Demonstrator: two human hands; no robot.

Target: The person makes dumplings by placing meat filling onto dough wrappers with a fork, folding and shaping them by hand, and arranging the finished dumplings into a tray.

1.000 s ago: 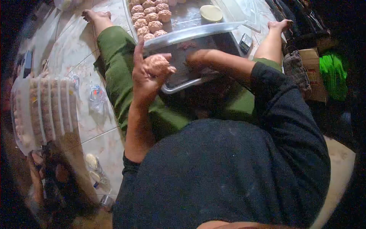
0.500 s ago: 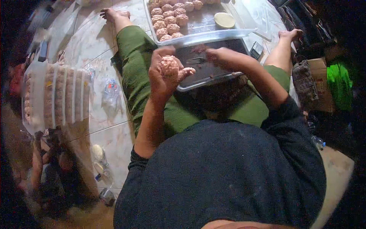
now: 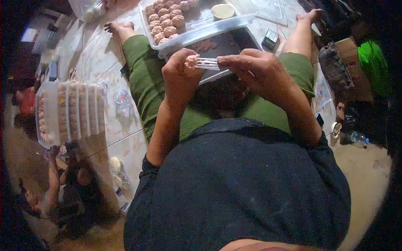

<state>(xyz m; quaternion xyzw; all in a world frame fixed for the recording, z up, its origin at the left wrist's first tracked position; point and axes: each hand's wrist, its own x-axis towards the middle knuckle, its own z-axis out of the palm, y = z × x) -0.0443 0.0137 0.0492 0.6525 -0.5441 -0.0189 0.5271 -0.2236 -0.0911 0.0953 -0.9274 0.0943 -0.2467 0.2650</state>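
Note:
Between my legs, my left hand (image 3: 181, 72) is closed round a lumpy pinkish ball (image 3: 191, 61), mostly hidden by the fingers. My right hand (image 3: 255, 69) grips a metal fork (image 3: 207, 63), its tines touching or very near the ball. Beneath the hands is a dark tray (image 3: 243, 37) with some loose pinkish bits (image 3: 206, 44). Beyond it, a clear plastic container (image 3: 201, 35) holds rows of similar balls (image 3: 166, 22) on its left side and a round pale disc (image 3: 223, 11) on its right.
A small dark device (image 3: 270, 39) lies right of the tray. Stacked clear containers (image 3: 71, 111) full of balls stand on the tiled floor at left. Another person (image 3: 54, 196) is at lower left. A grey cloth (image 3: 335, 67) and bright green material (image 3: 374, 67) are at right.
My right hand has risen from the tray and come to my left hand, now with the fork in its fingers. My left hand has turned and closed further round the ball.

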